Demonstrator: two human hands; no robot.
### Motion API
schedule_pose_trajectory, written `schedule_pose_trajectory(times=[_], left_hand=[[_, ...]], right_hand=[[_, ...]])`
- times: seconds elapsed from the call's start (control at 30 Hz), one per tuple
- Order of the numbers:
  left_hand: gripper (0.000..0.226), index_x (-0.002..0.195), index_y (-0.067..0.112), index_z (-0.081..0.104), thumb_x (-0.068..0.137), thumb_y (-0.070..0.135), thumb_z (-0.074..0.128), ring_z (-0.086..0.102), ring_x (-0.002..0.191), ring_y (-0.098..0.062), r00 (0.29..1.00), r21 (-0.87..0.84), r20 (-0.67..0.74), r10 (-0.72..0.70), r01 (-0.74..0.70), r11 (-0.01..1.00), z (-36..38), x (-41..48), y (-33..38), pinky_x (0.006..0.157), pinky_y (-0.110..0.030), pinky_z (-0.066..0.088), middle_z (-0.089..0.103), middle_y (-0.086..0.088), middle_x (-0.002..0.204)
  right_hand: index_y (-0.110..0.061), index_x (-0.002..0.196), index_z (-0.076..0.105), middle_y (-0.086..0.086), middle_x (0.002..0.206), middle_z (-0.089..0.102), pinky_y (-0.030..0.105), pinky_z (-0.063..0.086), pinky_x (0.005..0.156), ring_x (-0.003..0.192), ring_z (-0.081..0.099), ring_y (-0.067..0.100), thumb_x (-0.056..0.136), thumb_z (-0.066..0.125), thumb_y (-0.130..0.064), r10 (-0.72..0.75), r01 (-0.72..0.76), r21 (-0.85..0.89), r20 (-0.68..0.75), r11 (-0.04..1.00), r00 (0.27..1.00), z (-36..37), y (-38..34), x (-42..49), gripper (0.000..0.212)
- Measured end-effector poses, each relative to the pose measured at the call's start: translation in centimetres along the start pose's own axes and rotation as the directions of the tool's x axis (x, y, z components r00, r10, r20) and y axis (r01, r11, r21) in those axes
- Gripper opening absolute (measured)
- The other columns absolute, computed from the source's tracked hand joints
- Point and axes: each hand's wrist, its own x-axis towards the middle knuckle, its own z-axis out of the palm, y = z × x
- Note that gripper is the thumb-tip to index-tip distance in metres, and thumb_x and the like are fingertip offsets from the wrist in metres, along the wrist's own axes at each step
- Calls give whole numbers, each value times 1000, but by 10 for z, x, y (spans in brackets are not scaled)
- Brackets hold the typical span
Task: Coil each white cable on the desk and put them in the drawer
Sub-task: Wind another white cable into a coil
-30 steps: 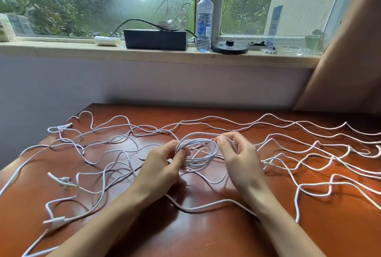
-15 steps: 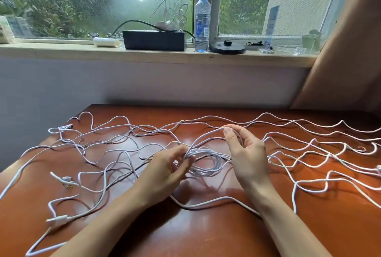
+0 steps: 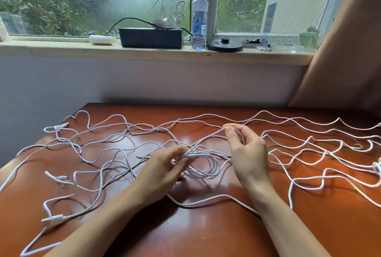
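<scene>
Several long white cables [image 3: 305,147] lie spread in loose waves across the brown desk [image 3: 206,232]. In the middle a small coil of white cable [image 3: 204,167] rests just above the desk. My left hand [image 3: 162,171] pinches the coil's left side between thumb and fingers. My right hand [image 3: 246,149] is raised to the coil's right and pinches a strand of the same cable at its fingertips, stretched back toward the coil. One cable's white plug [image 3: 54,219] lies at the front left. No drawer is in view.
A windowsill [image 3: 144,51] runs behind the desk with a black box [image 3: 151,38], a water bottle [image 3: 199,18], a black round base [image 3: 224,45] and a white roll [image 3: 102,40]. A brown curtain [image 3: 346,54] hangs at the right.
My right hand has lifted away from the coil, up and to the right, drawing a strand out with it. The coil has sunk lower and flatter in my left hand.
</scene>
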Motion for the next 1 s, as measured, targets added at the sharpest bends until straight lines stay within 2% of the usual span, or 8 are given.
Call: schedule_pose_trajectory(times=[0.07,0.17,0.33,0.4,0.5,0.67,0.8,1.0], left_hand=[[15,89,17,66,102,16,59,56,68,-11,999,-67,-19,-42,41,997,0,0,3,62,-18,50,60,-7,75],[16,87,20,67,100,25,57,59,67,-12,989,-201,-36,-146,136,970,-1,2,1,65,-26,53,62,0,72],[28,90,4,66,98,29,58,63,72,-9,973,-319,-104,-205,163,934,-3,6,4,72,-23,52,66,6,75],[35,89,-1,64,98,32,62,61,71,-8,958,-390,-117,-261,197,900,-4,6,5,68,-21,49,65,6,74],[33,85,6,67,96,37,64,61,72,-11,931,-456,-131,-341,249,855,-6,9,3,72,-26,51,64,4,75],[35,91,6,71,88,39,60,64,67,-15,855,-603,-161,-494,311,735,-7,13,4,70,-32,56,67,1,74],[27,90,6,71,98,28,58,62,66,-18,810,-629,-202,-550,323,707,-9,15,2,68,-36,55,66,0,70],[26,88,8,71,102,24,56,60,61,-13,754,-661,-240,-612,334,672,-11,17,1,57,-25,54,64,-3,67]], right_hand=[[-28,100,69,-1,81,71,29,50,67,76,64,12,96,67,-25,6,-3,-98,22,995,1000,-3,4,2,5],[-30,97,65,-11,75,66,27,46,64,66,59,2,93,70,-30,-13,19,-229,29,973,1000,-6,8,3,6],[-33,87,68,-13,73,68,37,55,71,74,64,9,91,71,-38,-11,47,-408,91,912,996,-6,12,1,7],[-34,90,70,-13,78,71,36,55,73,81,68,16,91,69,-44,-28,92,-513,132,854,991,-6,11,-1,10],[-33,95,72,-12,87,72,31,47,71,92,67,20,93,66,-45,-50,187,-659,221,729,974,-4,8,-5,14],[-35,100,74,-11,91,74,30,47,77,96,67,16,93,63,-52,-31,312,-678,393,665,919,-2,4,-9,21],[-34,101,76,-7,88,75,33,50,78,93,69,21,93,62,-53,-69,398,-657,467,640,882,3,-1,-14,25],[-40,102,76,-10,75,71,31,44,69,80,66,19,91,66,-55,-149,532,-562,586,633,797,5,-3,-20,21]])
